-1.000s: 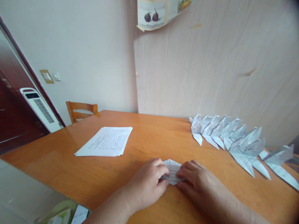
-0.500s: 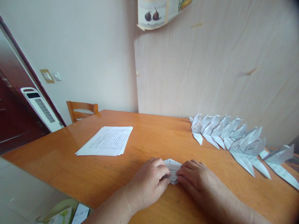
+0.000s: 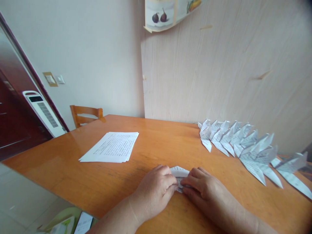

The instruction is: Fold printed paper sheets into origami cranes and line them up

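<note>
Between my hands, low over the near part of the table, is a small piece of folded printed paper (image 3: pixel 179 171). My left hand (image 3: pixel 159 185) pinches its left side, thumb below and fingers above. On the opposite side my right hand (image 3: pixel 203 185) grips the paper with curled fingers. Both hands hide the paper's side edges, so only its pointed top and a strip of the middle show. To the right stand several folded paper pieces (image 3: pixel 243 139) with upright pointed flaps, made from similar printed paper.
A stack of printed sheets (image 3: pixel 112 148) lies on the left of the wooden table (image 3: pixel 156 136). Behind the table's far left corner is a wooden chair (image 3: pixel 86 112). Below the near left edge are a green bin (image 3: pixel 65 214) and a white printed item (image 3: pixel 83 222).
My right hand has shifted slightly left, closer to my left hand, and its fingers cover more of the folded paper. My left hand has hardly moved.
</note>
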The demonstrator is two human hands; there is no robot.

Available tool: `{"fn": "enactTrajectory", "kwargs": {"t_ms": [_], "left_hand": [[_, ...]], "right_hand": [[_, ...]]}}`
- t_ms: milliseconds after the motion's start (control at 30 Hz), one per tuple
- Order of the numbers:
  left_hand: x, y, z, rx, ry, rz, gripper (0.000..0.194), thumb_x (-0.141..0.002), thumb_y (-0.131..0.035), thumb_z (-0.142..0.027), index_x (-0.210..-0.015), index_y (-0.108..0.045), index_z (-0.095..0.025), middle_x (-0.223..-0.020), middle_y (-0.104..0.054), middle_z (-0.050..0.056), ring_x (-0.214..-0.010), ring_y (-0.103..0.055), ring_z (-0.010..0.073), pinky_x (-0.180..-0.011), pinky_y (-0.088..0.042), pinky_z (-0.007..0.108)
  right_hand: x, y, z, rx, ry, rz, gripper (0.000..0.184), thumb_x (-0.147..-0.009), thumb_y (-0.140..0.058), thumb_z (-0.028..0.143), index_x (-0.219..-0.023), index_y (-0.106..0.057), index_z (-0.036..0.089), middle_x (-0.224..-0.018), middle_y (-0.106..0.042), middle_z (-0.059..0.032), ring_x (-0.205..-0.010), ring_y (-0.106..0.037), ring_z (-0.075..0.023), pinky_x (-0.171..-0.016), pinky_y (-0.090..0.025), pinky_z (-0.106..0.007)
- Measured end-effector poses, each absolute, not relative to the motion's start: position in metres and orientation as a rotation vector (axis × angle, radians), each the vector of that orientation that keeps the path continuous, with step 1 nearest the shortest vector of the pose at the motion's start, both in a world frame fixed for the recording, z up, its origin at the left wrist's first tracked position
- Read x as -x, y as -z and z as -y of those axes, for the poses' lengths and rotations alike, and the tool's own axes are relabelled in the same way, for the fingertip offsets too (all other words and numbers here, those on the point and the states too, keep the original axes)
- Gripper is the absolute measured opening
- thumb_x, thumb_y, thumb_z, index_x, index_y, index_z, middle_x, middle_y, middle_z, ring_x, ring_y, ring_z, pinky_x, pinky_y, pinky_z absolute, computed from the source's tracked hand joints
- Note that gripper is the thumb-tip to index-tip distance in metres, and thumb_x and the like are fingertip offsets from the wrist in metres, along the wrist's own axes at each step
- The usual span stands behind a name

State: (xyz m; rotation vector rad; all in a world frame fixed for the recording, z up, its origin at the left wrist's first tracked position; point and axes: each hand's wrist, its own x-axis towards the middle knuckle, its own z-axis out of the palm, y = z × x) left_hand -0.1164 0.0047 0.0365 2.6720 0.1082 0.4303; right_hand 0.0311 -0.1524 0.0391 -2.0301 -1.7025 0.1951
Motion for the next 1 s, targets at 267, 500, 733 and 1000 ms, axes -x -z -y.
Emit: {"fn": "enactTrajectory", "kwargs": {"t_ms": [267, 500, 733, 1000], "left_hand": [[0.1164, -0.0371, -0.0037, -2.613, -0.534, -0.221, 0.023, -0.077, -0.072, -0.014, -0.098, -0.066, -0.022, -0.103, -0.059, 0.005, -0.103, -0.053, 0.0244, -0.092, -0.043, 0.039], [0.1143, -0.0378, -0.0044, -2.618, -0.419, -0.253, 0.005, -0.085, -0.065, -0.018, -0.088, -0.063, -0.021, -0.096, -0.059, 0.003, -0.095, -0.055, 0.0213, -0.083, -0.043, 0.034], [0.1151, -0.0381, -0.0055, -2.566, -0.414, -0.294, 0.004, -0.087, -0.062, -0.019, -0.085, -0.059, -0.021, -0.097, -0.056, 0.003, -0.094, -0.055, 0.0190, -0.081, -0.043, 0.030], [0.1160, -0.0387, -0.0091, -2.511, -0.405, -0.304, 0.010, -0.090, -0.056, -0.018, -0.080, -0.055, -0.020, -0.096, -0.054, 0.003, -0.094, -0.054, 0.0187, -0.082, -0.044, 0.031]], "right_hand": [[-0.0306, -0.0408, 0.1523, 2.020, -0.224, 1.656, 0.019, -0.096, -0.057, 0.018, -0.091, -0.073, 0.026, -0.090, -0.064, -0.0022, -0.086, -0.059, -0.0185, -0.075, -0.045, -0.031], [-0.0330, -0.0406, 0.1513, 1.987, -0.255, 1.640, 0.021, -0.097, -0.054, 0.020, -0.090, -0.073, 0.025, -0.089, -0.065, -0.0020, -0.086, -0.061, -0.0181, -0.076, -0.046, -0.030], [-0.0381, -0.0350, 0.1500, 1.937, -0.341, 1.568, 0.019, -0.096, -0.055, 0.021, -0.088, -0.072, 0.025, -0.090, -0.066, -0.0010, -0.084, -0.062, -0.0164, -0.075, -0.046, -0.028], [-0.0405, -0.0320, 0.1456, 1.964, -0.392, 1.452, 0.018, -0.094, -0.055, 0.024, -0.081, -0.067, 0.023, -0.086, -0.066, -0.0008, -0.081, -0.063, -0.0165, -0.072, -0.046, -0.028]]}}
